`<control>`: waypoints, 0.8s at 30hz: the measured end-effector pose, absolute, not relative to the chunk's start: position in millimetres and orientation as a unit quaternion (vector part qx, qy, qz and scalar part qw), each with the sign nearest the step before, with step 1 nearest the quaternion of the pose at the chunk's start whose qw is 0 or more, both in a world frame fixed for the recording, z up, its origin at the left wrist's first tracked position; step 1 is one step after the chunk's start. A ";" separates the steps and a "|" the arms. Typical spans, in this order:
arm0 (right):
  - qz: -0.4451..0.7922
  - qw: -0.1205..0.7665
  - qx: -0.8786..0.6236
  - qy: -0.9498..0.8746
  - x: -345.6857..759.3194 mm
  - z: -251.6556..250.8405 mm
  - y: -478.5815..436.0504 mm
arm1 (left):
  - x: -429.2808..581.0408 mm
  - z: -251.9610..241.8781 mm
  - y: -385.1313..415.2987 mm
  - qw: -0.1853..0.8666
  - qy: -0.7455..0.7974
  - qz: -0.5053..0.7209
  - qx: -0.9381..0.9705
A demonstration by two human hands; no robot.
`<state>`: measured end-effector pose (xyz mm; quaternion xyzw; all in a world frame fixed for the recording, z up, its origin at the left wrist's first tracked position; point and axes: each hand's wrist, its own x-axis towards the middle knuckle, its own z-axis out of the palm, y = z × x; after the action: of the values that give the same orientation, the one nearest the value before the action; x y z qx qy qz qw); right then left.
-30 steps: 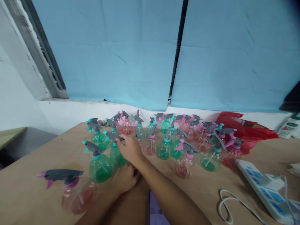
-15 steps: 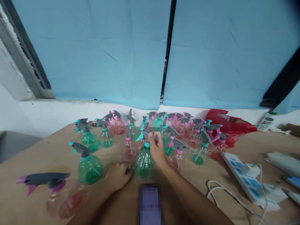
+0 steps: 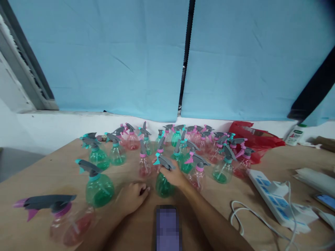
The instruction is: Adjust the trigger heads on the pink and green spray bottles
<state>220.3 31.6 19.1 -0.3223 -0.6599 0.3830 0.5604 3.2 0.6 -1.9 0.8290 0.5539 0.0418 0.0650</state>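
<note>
My right hand (image 3: 174,174) is wrapped round the neck of a green spray bottle (image 3: 164,188), just below its grey and turquoise trigger head. The bottle stands upright in front of me, its head pointing left. To its left my left hand (image 3: 133,197) rests on the table, fingers loosely curled, with a dark gap by the thumb and nothing seen in it. Nearby on the left are another green spray bottle (image 3: 99,190) and a clear pink spray bottle (image 3: 74,226). A pink spray bottle (image 3: 198,177) stands right behind my right wrist.
Several more pink and green spray bottles (image 3: 132,141) crowd the back of the wooden table (image 3: 52,172). At right are a red plastic bag (image 3: 258,143), a white power strip (image 3: 272,195) with cables and a white bottle (image 3: 295,136). A phone (image 3: 168,230) lies in front.
My right hand has moved from beside the bottle's trigger head down round its neck. The trigger head has turned and sits lower. My left hand has stayed put.
</note>
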 end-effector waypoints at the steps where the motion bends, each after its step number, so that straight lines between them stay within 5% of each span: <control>1: 0.409 0.537 -0.308 -0.671 222.4 22.0 32.0 | 3.2 -2.3 0.6 0.065 0.552 0.042 0.830; 13: 0.506 0.544 -0.278 -0.610 222.3 40.4 22.5 | 4.7 1.9 -3.6 0.081 0.508 0.071 0.854; 19: 0.482 0.551 -0.266 -0.627 223.8 48.1 22.6 | 14.2 1.7 -15.9 0.247 0.350 0.101 0.898; 24: 0.479 0.544 -0.250 -0.642 223.2 46.5 24.7 | 17.8 3.7 -18.0 0.282 0.267 0.137 0.911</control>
<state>223.2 24.7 46.5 -0.2504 -0.6418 0.4788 0.5442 17.8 -18.0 3.7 0.9114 0.2669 0.1368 0.2816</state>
